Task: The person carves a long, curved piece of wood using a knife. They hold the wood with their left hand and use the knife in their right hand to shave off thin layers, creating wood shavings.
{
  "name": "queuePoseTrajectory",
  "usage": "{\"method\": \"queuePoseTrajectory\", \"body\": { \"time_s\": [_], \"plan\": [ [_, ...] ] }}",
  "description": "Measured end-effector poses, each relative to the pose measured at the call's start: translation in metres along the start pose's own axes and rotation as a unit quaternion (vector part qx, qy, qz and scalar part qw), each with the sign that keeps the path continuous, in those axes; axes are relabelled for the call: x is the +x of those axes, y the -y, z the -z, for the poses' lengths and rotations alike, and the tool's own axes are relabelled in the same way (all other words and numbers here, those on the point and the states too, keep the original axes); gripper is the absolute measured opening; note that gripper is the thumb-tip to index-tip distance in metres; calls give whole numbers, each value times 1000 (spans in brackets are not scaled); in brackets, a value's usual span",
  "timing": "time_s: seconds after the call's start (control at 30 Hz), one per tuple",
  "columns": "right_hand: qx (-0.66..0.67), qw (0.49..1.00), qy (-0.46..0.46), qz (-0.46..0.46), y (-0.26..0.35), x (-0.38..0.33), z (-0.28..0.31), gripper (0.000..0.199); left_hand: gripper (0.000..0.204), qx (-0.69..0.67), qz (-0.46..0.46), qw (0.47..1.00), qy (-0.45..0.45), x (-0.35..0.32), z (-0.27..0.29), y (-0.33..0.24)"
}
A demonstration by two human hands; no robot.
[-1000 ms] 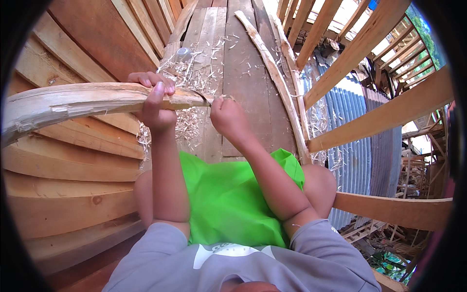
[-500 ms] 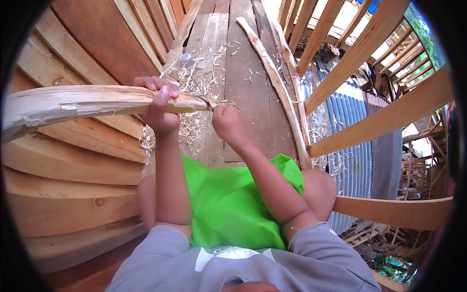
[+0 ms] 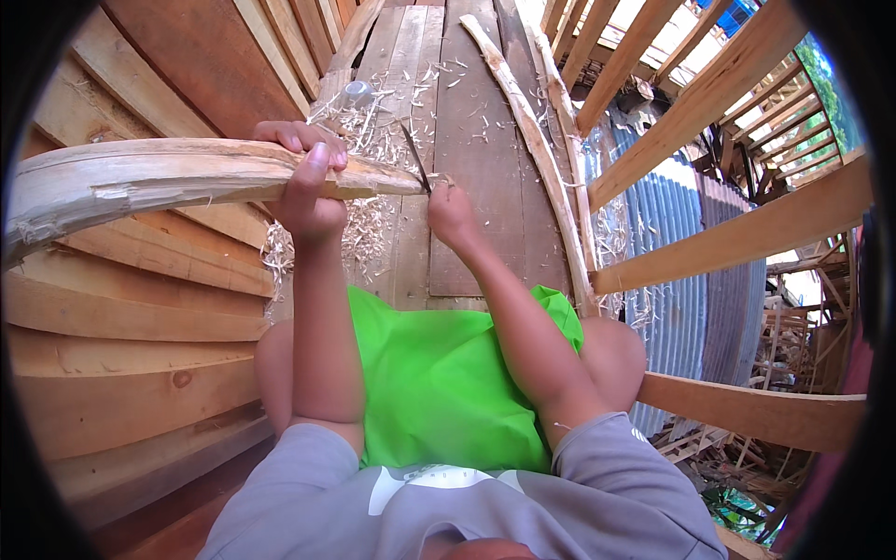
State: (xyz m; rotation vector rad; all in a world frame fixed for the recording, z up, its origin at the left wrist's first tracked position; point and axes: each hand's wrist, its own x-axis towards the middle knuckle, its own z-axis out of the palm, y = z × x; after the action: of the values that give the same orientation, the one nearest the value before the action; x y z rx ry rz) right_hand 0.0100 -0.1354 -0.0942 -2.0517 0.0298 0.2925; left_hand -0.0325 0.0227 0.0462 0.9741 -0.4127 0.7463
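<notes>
Curved pole [image 3: 168,173]: peeled pale wood, in the left hand, raised over the plank floor [image 3: 467,252], tapered end by the right hand.
Left hand [image 3: 311,191]: gripping the pole, fingers over the far side, thumb near side.
Right hand [image 3: 454,215]: closed on the knife at the pole's tapered end; handle hidden.
Knife [image 3: 416,157]: dark thin blade, crosses the pole's tip; contact unclear.
Shavings [image 3: 367,233]: floor, both sides of the pole.
Clear container [image 3: 357,91]: floor, beyond the pole.
Long stick [image 3: 523,117]: floor, right of the pole.
</notes>
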Motion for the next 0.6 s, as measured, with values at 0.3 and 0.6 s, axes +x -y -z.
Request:
{"method": "queuePoseTrajectory", "body": {
  "time_s": [0.3,0.6],
  "plan": [
    [-84,996,-18,15,65,-43,2,54,26,-16,-11,1000,-5,4,14,-1],
    [-66,994,-89,-10,20,-18,-10,54,22,9,-4,1000,-16,3,0,3]
  ]
}}
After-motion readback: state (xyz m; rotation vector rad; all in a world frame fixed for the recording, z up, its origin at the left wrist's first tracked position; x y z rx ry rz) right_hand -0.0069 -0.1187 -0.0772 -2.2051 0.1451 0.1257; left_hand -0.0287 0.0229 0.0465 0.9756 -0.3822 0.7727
